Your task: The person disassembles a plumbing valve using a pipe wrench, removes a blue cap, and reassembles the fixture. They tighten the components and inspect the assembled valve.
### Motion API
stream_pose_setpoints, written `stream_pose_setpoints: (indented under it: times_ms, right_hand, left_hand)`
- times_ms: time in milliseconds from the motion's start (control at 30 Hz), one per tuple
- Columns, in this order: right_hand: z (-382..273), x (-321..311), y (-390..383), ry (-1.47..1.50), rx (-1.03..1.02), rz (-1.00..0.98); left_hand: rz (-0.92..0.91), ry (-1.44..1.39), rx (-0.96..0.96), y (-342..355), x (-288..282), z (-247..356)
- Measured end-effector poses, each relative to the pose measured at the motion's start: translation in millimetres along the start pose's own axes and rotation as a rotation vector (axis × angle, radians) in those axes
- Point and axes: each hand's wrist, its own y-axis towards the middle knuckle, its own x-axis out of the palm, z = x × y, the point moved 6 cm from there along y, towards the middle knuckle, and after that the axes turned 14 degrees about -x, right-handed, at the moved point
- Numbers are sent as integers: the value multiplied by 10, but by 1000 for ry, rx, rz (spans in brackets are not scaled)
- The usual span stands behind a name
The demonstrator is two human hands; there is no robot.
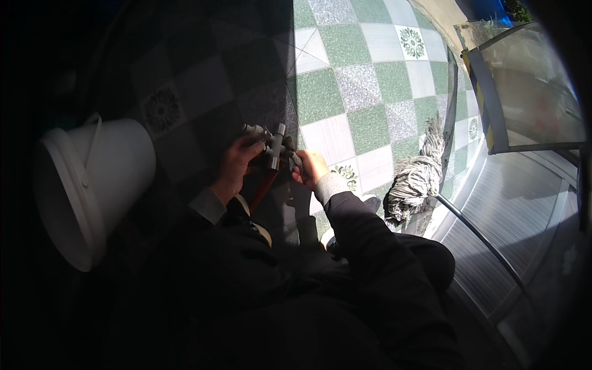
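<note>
The left hand (233, 166) grasps a shiny metal pipe fitting (277, 145) by its left side, while the right hand (314, 165) pinches a small part at the opposite side, too shadowed to identify. The fitting is held between both hands, above the checkered tile floor (314, 92). A white bucket (126, 163) is at left, a string mop (412, 185) at right

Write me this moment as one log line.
left hand: holding metal fitting; right hand: pinching small pale piece beside it; bucket: left; mop: right
</note>
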Motion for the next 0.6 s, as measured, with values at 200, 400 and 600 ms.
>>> stream_pose_setpoints:
  times_ms: [200, 400, 600]
  right_hand:
    - [750, -126, 262, -217, -367, -258]
    - [699, -107, 155, -278, -226, -129]
    - [157, 49, 35, -163, -342, -233]
  left_hand:
    - [-251, 100, -101, 71, 327, -55]
    - [-253, 125, -41, 162, 345, -70]
    - [-224, 113, -35, 134, 333, -84]
